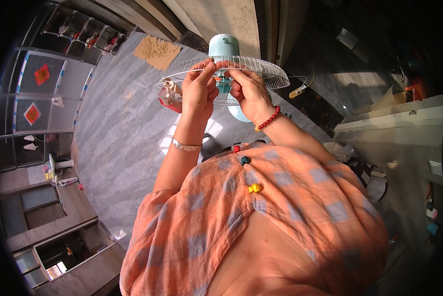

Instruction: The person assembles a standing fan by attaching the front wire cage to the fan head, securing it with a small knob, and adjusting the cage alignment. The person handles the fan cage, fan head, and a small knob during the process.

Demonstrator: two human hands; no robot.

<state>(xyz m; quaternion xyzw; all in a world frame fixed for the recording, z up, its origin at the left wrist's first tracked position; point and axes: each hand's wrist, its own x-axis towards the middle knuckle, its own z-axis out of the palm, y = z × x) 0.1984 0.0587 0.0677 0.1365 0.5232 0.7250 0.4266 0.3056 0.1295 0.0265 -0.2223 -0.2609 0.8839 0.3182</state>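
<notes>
A standing electric fan is in front of me at the top centre, with a pale blue motor housing behind its wire guard. At the guard's upper rim, my left hand pinches the wire between thumb and fingers. Close beside it, my right hand grips the same rim, its thumb lying along the wire. Between the hands, part of the fan's hub shows inside the guard. Below the guard, the round pale blue base is partly covered by my right hand. My fingertips hide whatever lies directly beneath them.
Behind the fan stands a pale wall column. A flattened cardboard sheet with small pieces on it lies on the grey floor. To the right is a yellow power strip with a cord. A shoe rack stands at the far left.
</notes>
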